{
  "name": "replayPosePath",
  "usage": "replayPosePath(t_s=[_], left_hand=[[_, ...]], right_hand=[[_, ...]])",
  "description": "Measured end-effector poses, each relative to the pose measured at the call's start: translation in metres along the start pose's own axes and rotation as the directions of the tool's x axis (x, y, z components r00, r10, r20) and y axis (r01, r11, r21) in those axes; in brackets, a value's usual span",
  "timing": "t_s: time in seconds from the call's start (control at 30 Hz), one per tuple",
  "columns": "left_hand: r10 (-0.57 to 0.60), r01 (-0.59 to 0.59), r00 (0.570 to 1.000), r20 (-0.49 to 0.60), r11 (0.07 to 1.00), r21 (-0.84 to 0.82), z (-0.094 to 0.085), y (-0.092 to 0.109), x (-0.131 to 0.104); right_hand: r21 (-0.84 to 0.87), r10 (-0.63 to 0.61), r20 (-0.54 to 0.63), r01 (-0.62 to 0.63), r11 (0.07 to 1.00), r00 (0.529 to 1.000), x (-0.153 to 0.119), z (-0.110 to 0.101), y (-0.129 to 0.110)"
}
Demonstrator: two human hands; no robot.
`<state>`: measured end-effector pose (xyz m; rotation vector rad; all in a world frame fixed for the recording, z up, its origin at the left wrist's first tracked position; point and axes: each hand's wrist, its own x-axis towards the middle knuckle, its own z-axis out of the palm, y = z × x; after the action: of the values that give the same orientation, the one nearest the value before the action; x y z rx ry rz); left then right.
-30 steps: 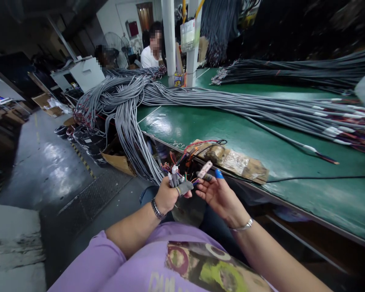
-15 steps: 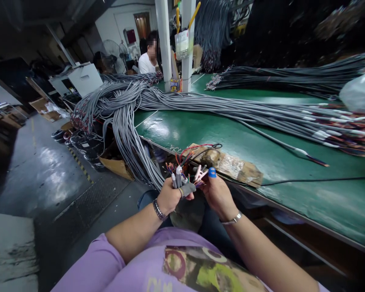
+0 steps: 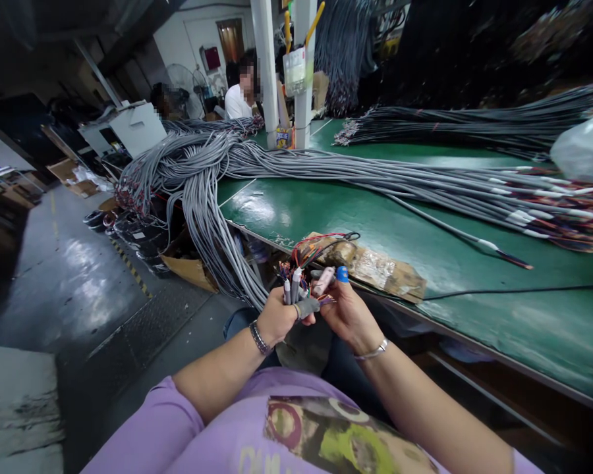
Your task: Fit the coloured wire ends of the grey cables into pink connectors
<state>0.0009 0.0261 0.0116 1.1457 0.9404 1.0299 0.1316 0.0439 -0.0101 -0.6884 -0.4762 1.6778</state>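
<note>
My left hand (image 3: 277,317), with a grey cover on its thumb, is closed round the ends of several grey cables (image 3: 295,288) whose thin coloured wires fan out at the top. Just to the right, my right hand (image 3: 344,315), a blue cover on one fingertip, pinches a pale pink clip (image 3: 323,280) beside the wire ends. The held cables run back to a thick grey bundle (image 3: 212,230) hanging over the table edge. Red and black leads lie behind the hands, near a taped cardboard piece (image 3: 388,273).
The green table (image 3: 474,342) carries a long grey cable bundle (image 3: 400,174) and dark cables (image 3: 449,125) behind it. A white post (image 3: 304,99) stands at the back. Beyond it sits a person in white (image 3: 238,102). An open carton (image 3: 190,273) is below left.
My right hand has shifted slightly left, and the clip has turned and now looks more closed. The wire ends in my left hand have tilted a little to the right.
</note>
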Motion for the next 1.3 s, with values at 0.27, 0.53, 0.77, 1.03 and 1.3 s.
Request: replayPosePath(t_s=[0.27,0.53,0.77,1.03,1.3], left_hand=[[0.042,-0.042,0.998,-0.045,0.999,-0.001,-0.003,-0.001,-0.013],[0.117,-0.119,0.98,-0.16,0.993,-0.004,0.001,-0.008,-0.013],[0.127,-0.118,0.98,-0.153,0.991,0.062,0.009,-0.007,-0.007],[0.072,-0.06,0.988,-0.137,0.994,0.092,0.01,-0.01,-0.005],[0.094,-0.085,0.985,-0.142,0.994,0.067,0.008,-0.009,-0.008]], right_hand=[[-0.01,0.119,0.058,-0.118,0.993,0.991,-0.011,-0.006,-0.012],[-0.035,0.088,0.032,-0.086,0.996,0.996,-0.011,-0.003,-0.011],[-0.002,0.099,0.069,-0.099,0.995,0.993,-0.009,-0.002,-0.007],[-0.004,0.095,0.086,-0.095,0.995,0.992,-0.009,0.002,-0.004],[0.038,0.07,0.014,-0.07,0.997,0.997,-0.01,-0.003,-0.005]])
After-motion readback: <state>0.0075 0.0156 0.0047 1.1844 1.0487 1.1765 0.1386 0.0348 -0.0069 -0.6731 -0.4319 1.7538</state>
